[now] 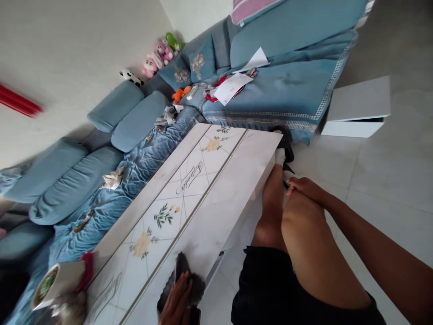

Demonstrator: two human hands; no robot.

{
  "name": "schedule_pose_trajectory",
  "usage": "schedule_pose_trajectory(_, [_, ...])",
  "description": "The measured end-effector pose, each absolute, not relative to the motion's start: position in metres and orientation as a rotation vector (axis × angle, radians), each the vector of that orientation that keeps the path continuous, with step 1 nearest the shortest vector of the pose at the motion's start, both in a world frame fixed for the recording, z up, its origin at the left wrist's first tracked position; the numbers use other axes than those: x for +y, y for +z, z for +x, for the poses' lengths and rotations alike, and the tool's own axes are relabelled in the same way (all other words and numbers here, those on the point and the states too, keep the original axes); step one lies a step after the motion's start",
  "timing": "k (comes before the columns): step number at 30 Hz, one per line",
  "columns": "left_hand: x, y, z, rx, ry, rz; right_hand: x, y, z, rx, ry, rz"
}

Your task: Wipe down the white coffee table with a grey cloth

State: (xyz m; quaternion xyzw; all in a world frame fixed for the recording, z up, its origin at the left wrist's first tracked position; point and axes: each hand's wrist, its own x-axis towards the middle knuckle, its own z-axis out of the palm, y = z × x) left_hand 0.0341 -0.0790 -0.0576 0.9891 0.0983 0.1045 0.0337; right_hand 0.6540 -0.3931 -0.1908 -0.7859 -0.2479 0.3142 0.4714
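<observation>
My left hand (176, 300) lies flat, fingers together, on a dark grey cloth (184, 280) pressed against the white marble-patterned coffee table (209, 189) near its front edge. My right hand (304, 186) rests on my bare knee (297, 207), fingers curled over it, with nothing visible in it. My legs, in black shorts, stand beside the table's long edge.
A blue sofa (111, 149) runs along the table's far side, with papers (233, 85), crumpled tissues and stuffed toys (158, 56) on it. A cup-like container (56, 282) sits at the table's near left end. A low white box (358, 108) stands on the tiled floor.
</observation>
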Motion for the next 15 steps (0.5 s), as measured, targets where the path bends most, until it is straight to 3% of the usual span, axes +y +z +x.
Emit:
schedule_pose_trajectory(5, [-0.083,-0.044,0.193,0.003,0.167,2.957,-0.394,-0.2,0.657,-0.578,0.794,-1.908])
schedule_pose_trajectory(10, [-0.119,-0.053,0.449,-0.463,0.105,2.82,-0.405,-0.213,0.659,-0.536,0.809,-1.939])
schedule_pose_trajectory(15, [-0.159,-0.069,0.682,-0.507,0.115,2.808,-0.416,-0.212,0.659,-0.584,0.787,-1.895])
